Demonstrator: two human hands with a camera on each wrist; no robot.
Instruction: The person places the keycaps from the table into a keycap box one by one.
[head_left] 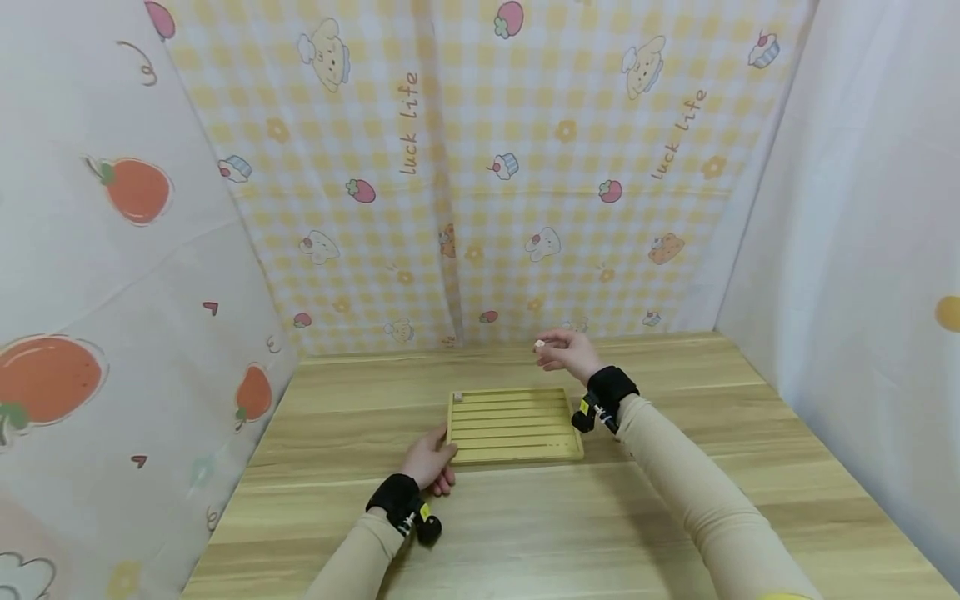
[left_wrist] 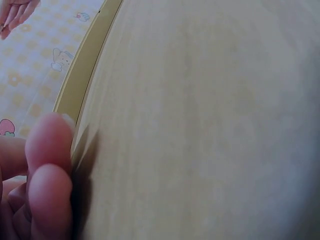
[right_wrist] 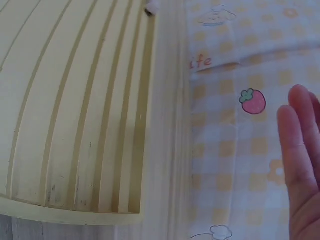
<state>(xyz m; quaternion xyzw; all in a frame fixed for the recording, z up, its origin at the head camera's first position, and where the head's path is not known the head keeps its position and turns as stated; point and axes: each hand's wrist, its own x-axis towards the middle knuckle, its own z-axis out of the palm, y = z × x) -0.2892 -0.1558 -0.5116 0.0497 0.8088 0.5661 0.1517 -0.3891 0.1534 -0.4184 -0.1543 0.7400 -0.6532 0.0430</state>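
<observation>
A shallow yellow tray (head_left: 513,458) with raised parallel ridges lies on the wooden table. One small white block (head_left: 458,397) sits in its far left corner; the right wrist view shows the block (right_wrist: 152,7) at the top, with a dark mark on it. My left hand (head_left: 429,460) holds the tray's left side near the front corner, thumb over the rim and the other fingers beside it. Beyond the tray's far right part, my right hand (head_left: 572,353) is raised and pinches another small white block (head_left: 539,343) between thumb and fingertips.
The wooden table (head_left: 540,525) reaches back to a yellow-checked patterned cloth (head_left: 487,275). White cloth walls stand on the left (head_left: 150,275) and right (head_left: 847,250). Each wrist wears a black strap with a small camera.
</observation>
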